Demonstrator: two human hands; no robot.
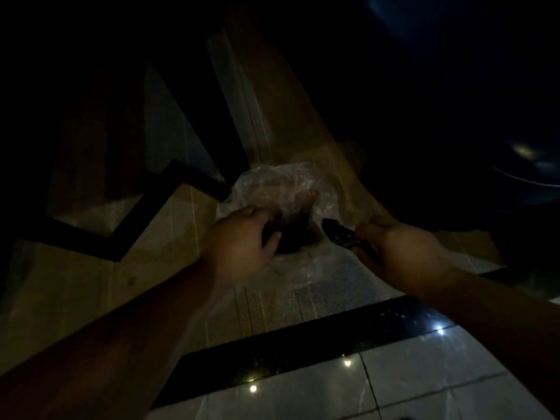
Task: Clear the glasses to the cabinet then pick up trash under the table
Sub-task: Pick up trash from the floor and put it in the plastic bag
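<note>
A clear plastic bag [291,183] lies crumpled on the dim floor under the table, with something dark in its open mouth. My left hand [242,241] reaches into that mouth, its fingers curled around a dark piece of trash [269,234] at the bag's rim. My right hand [400,253] is just right of the bag and grips a dark flat object [339,233] whose tip points at the bag. The scene is very dark and blurred, so what the dark items are cannot be told.
A black metal frame bar [145,213] zigzags across the left. A wooden table leg or panel [272,95] rises behind the bag. A dark mass fills the upper right. Glossy grey tiles with a black stripe [303,347] lie nearest to me.
</note>
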